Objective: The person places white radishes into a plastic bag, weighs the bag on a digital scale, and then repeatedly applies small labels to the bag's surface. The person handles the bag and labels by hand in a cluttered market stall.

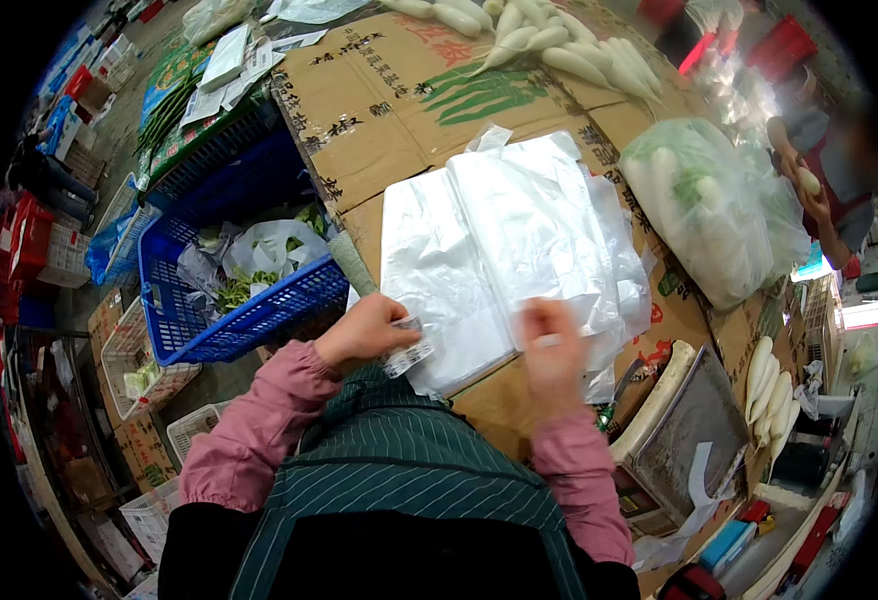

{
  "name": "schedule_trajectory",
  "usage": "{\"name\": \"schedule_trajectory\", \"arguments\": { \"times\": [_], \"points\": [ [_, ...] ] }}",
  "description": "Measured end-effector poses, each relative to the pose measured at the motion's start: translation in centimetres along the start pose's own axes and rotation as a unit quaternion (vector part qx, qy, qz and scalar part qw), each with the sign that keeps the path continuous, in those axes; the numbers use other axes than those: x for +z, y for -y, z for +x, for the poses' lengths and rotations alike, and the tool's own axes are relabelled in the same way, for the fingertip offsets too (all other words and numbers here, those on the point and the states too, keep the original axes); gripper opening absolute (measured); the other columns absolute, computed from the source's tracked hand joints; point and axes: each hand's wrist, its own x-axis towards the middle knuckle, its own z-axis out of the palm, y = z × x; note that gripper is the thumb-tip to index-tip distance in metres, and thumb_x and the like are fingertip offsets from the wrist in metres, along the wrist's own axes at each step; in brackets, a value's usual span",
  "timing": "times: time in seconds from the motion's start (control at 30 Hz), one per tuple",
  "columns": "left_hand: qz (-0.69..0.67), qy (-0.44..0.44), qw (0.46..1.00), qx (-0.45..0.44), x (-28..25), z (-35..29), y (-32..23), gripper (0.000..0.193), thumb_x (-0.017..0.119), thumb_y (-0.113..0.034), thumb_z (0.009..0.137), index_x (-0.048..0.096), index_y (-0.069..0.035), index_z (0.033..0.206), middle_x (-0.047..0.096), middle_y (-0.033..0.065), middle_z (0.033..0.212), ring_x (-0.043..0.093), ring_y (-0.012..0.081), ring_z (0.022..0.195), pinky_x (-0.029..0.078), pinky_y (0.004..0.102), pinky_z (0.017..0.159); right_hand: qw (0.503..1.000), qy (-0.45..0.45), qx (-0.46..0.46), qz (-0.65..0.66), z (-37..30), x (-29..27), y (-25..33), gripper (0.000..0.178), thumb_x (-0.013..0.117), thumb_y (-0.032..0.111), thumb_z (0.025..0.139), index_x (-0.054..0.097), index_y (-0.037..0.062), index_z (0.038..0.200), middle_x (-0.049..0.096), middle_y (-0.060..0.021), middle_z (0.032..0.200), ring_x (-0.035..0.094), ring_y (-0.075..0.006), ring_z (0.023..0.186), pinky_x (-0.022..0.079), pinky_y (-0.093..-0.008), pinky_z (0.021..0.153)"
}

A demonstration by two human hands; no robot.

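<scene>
My left hand (pixel 367 332) is closed in a pinch on a small printed slip of paper (pixel 411 354), by the near left edge of a stack of white plastic bags (pixel 534 215). The bags lie flat in overlapping piles on flattened cardboard. Over their near right part is my right hand (pixel 554 358), its fingers curled but smeared by motion. A whitish spot shows at those fingertips; whether it is something held, I cannot tell.
A blue crate (pixel 249 325) with greens and bags stands at left. White radishes (pixel 519 40) lie on the far cardboard (pixel 379 100). A large clear bag of radishes (pixel 709 220) and a grey-topped scale-like box (pixel 674 440) are at right. Another person's hand (pixel 814 205) holds something pale beyond.
</scene>
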Motion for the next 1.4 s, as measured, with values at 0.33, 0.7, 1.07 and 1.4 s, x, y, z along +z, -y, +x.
{"name": "schedule_trajectory", "arguments": {
  "times": [0.33, 0.7, 1.07, 1.4],
  "points": [
    [0.010, 0.070, 0.997, -0.044, -2.9, -2.8, 4.7, 0.031, 0.074, -0.025, 0.073, 0.068, 0.000, 0.090, 0.066, 0.0093, 0.071, 0.058, 0.0123, 0.063, 0.047, 0.0292, 0.061, 0.934, 0.278, -0.104, -0.198, -4.0, 7.5, -2.9, 0.017, 0.070, 0.020, 0.078, 0.062, 0.0101, 0.090, 0.057, -0.0080, 0.082, 0.059, -0.0272, 0.082, 0.048, -0.0373, 0.066],
    [-0.140, 0.083, 0.984, 0.066, -3.0, -4.8, 3.1, 0.019, 0.071, -0.012, 0.080, 0.068, 0.004, 0.091, 0.064, 0.0049, 0.081, 0.054, 0.0107, 0.076, 0.044, 0.0267, 0.069, 0.986, 0.115, 0.116, 0.032, -1.5, -0.3, -4.1, 0.017, 0.059, 0.014, 0.091, 0.065, -0.0013, 0.095, 0.062, -0.0037, 0.080, 0.054, -0.0103, 0.071, 0.045, -0.0251, 0.064],
    [0.171, -0.062, 0.982, -0.053, 1.5, 2.9, 1.3, 0.045, 0.071, -0.042, 0.069, 0.067, 0.003, 0.067, 0.060, 0.0215, 0.063, 0.059, 0.0330, 0.054, 0.047, 0.0383, 0.053, 0.971, 0.211, -0.057, -0.101, -2.5, 4.9, 0.2, 0.025, 0.073, 0.018, 0.076, 0.060, 0.0056, 0.094, 0.059, -0.0099, 0.085, 0.060, -0.0241, 0.078, 0.048, -0.0326, 0.067],
    [-0.132, 0.081, 0.983, -0.098, -3.6, -5.2, 3.5, 0.020, 0.071, -0.015, 0.081, 0.068, 0.003, 0.089, 0.064, 0.0006, 0.071, 0.055, 0.0063, 0.064, 0.044, 0.0224, 0.057, 0.951, 0.237, -0.097, -0.172, -4.3, 7.2, -3.2, 0.016, 0.069, 0.021, 0.077, 0.063, 0.0067, 0.083, 0.056, -0.0085, 0.077, 0.057, -0.0291, 0.079, 0.046, -0.0387, 0.065]
  ]
}}
